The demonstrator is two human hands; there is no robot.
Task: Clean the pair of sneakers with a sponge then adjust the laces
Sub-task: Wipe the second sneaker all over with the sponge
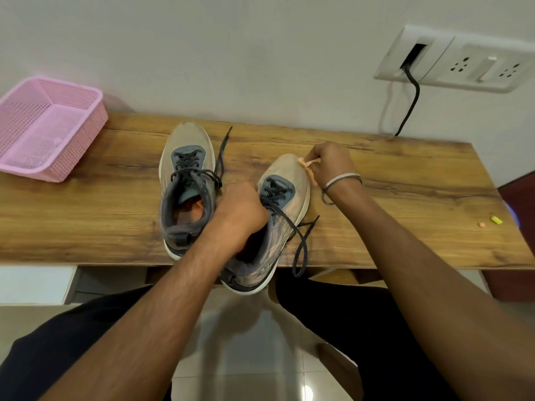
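Two grey-beige sneakers with dark laces stand on the wooden table [86, 215]. The left sneaker [186, 180] rests flat, its laces loose. The right sneaker [278, 215] is tilted, its heel hanging over the table's front edge. My left hand [240, 215] grips the right sneaker at its collar, fingers inside the opening. My right hand [327, 163] pinches a thin orange sponge [308, 169] and presses it against the toe side of the right sneaker. A loose lace end [301, 250] dangles over the table edge.
A pink perforated basket [46, 128] sits at the table's back left corner. Two small scraps, orange [481, 224] and yellow [496, 220], lie near the right end. A wall socket [463, 60] with a black cable is behind. My legs are under the table.
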